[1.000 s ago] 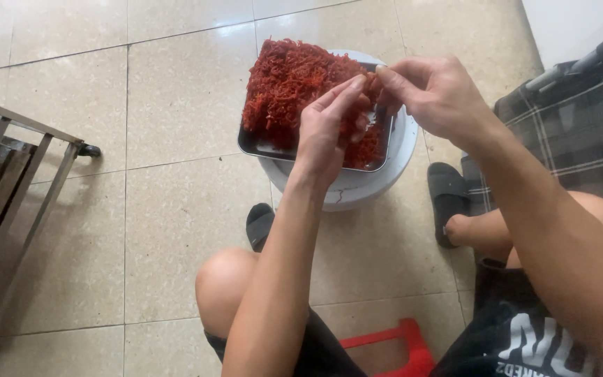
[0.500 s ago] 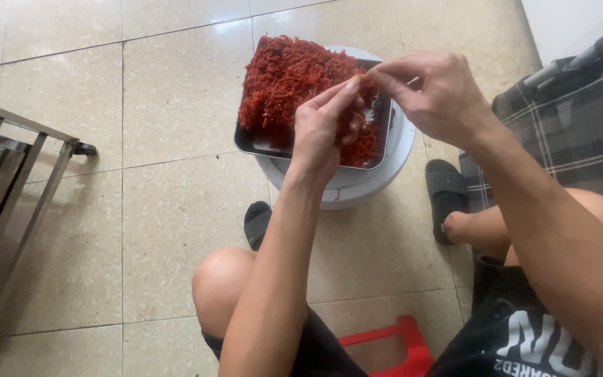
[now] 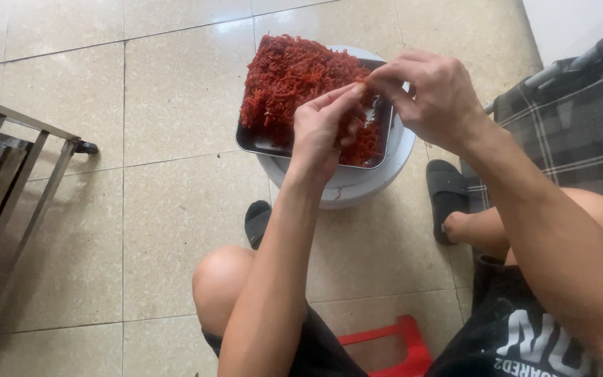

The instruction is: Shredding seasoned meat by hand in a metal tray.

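While both hands meet above the metal tray [image 3: 259,143], the left hand [image 3: 319,129] and right hand [image 3: 430,98] pinch one red shred [image 3: 361,81] between fingertips; most of the red heap [image 3: 294,80] looks unsorted, on a white stool [image 3: 357,188].

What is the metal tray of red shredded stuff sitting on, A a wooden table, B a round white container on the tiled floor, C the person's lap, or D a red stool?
B: the metal tray rests on top of a round white container that stands on the tiled floor, beyond the person's knees.
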